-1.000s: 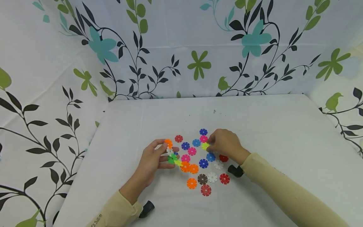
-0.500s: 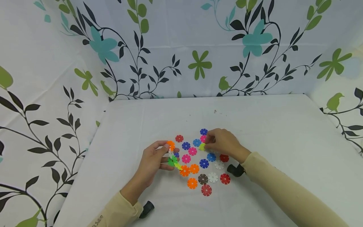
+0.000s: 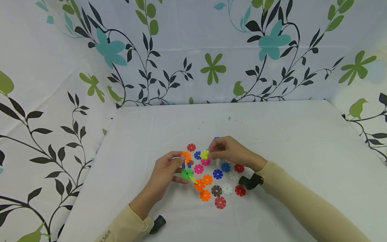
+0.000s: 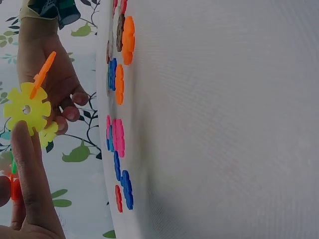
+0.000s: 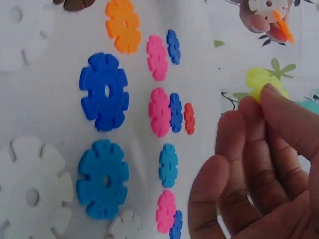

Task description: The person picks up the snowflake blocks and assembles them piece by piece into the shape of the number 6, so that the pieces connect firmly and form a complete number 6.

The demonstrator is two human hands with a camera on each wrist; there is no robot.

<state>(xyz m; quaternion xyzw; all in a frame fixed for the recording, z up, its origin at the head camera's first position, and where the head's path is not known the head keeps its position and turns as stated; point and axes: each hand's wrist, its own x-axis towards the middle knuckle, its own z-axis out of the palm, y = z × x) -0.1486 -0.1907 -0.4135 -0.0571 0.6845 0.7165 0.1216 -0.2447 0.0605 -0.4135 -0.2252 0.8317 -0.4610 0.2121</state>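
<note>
My left hand [image 3: 163, 173] pinches a chain of slotted plastic flower discs by its upper orange disc [image 3: 186, 156]. Below that come a white disc seen edge-on, a green disc [image 3: 187, 173], a yellow one [image 4: 27, 109] and another orange disc [image 4: 44, 74] at the lower end. Between thumb and fingertips, my right hand [image 3: 232, 153] pinches a loose yellow disc [image 3: 204, 154], raised above the table and a short way right of the chain. In the right wrist view, fingertips cover part of this yellow disc [image 5: 261, 79].
Several loose discs lie flat beneath and between the hands, among them a red disc [image 3: 191, 147], a blue disc [image 3: 217, 174] and a brown disc [image 3: 216, 191]. A white cloth covers the table [image 3: 290, 134]. Leaf-patterned fabric [image 3: 181, 50] hangs behind it.
My right hand has lifted the yellow disc and carried it left, toward the chain. The left hand has shifted slightly right, and the chain has turned, its lower end swinging down.
</note>
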